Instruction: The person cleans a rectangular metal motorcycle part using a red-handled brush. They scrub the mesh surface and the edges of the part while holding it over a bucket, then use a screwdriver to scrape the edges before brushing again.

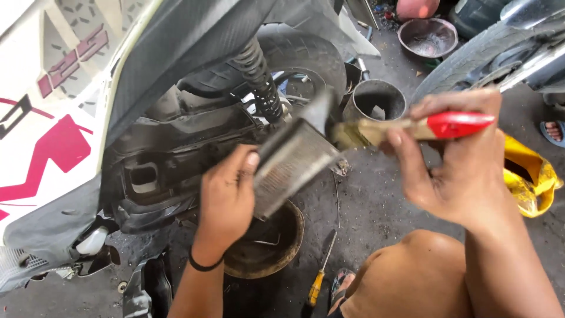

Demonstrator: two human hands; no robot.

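The left hand (226, 200) holds a flat rectangular grey air filter with fine pleats (291, 165) by its lower edge; the fingers (250, 162) are closed around the side of it, with the thumb pressed on the pleated face, and the filter is tilted up in the air in front of the scooter's rear wheel, above a round dirty metal basin (276, 253) which stands on the concrete floor (376, 206). The right hand (453, 159) grips a paintbrush with a pale wooden handle and red end (435, 125); its fingers are wrapped tightly about the handle, and the bristles touch or nearly touch the upper edge of the filter, though this part is blurred and I cannot tell exactly. As for progress, the filter is already out of the white and pink scooter (65, 135), whose open dark housing (144, 176) shows at the left; the brushing seems to be under way, and the pleats look still grey with dust, so the cleaning and the putting back are probably left. A yellow-handled screwdriver (321, 277) lies on the floor near the person's bare knee (412, 271); a yellow cloth or bag (529, 176) lies at the right.
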